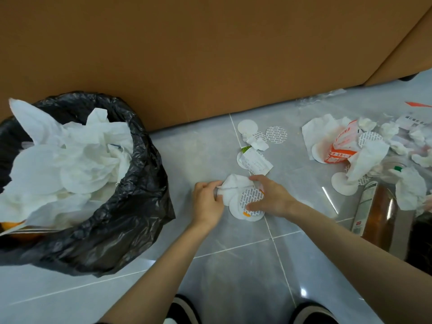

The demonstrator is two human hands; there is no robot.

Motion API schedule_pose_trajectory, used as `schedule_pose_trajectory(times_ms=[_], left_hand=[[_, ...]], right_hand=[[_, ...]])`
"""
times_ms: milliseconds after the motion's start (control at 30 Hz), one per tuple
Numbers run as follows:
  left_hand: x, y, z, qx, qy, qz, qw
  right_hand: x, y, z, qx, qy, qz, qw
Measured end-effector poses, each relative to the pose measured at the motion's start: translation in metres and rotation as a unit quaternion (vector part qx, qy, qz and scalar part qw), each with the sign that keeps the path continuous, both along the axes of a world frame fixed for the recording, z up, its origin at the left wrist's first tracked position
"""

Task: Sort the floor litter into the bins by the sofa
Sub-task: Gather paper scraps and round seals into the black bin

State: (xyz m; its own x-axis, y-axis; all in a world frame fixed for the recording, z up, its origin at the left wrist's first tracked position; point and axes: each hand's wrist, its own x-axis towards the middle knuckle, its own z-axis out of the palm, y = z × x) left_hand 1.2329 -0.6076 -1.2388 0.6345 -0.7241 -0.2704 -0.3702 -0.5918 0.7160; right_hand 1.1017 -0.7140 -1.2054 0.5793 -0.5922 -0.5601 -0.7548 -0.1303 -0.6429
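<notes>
On the grey tile floor, my left hand [207, 202] pinches a crumpled white tissue [235, 183]. My right hand [268, 197] rests on a small stack of round white seal discs [251, 199], thumb and fingers curled over the printed top one. A bin lined with a black bag [131, 206] stands at the left, heaped with white tissues and paper discs. More discs, a scrap and a torn sachet [256, 163] lie just beyond my hands.
The brown sofa side [187, 54] runs along the back. A pile of litter lies at the right: an orange-and-white carton [343, 146], tissues, discs, clear plastic wrap and an amber bottle [378, 211]. My two slippers show at the bottom edge.
</notes>
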Motion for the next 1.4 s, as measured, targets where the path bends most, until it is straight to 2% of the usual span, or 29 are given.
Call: schedule_pose_trajectory(times_ms=[133,267,433,633,733,867,1000,1200,1400], left_hand=[[0.004,0.004,-0.002,-0.009,0.034,-0.037,0.999],[0.001,0.005,-0.004,-0.010,0.055,-0.032,0.998],[-0.004,0.006,0.003,-0.026,0.108,-0.056,0.992],[-0.015,0.006,0.007,0.091,0.038,-0.077,0.992],[-0.015,0.006,0.005,0.094,0.039,-0.070,0.992],[-0.014,0.010,0.003,0.035,0.075,-0.036,0.996],[-0.011,0.015,0.007,-0.023,0.073,-0.011,0.997],[-0.009,0.000,0.062,-0.160,0.088,0.049,0.982],[0.002,-0.003,0.140,-0.262,0.029,0.040,0.964]], right_hand=[[0.003,0.009,-0.006,-0.051,0.000,0.012,0.999],[0.006,0.016,-0.009,-0.124,0.005,0.012,0.992],[0.008,0.018,-0.013,-0.138,0.031,0.037,0.989],[0.009,0.022,-0.011,-0.122,0.008,0.022,0.992],[0.008,0.023,-0.010,-0.117,0.000,0.038,0.992],[0.005,0.022,-0.013,-0.129,0.000,0.059,0.990],[0.001,0.019,-0.010,-0.101,-0.021,0.038,0.994],[0.005,0.015,0.033,-0.084,-0.171,-0.068,0.979],[0.031,0.022,0.115,-0.081,-0.286,-0.072,0.952]])
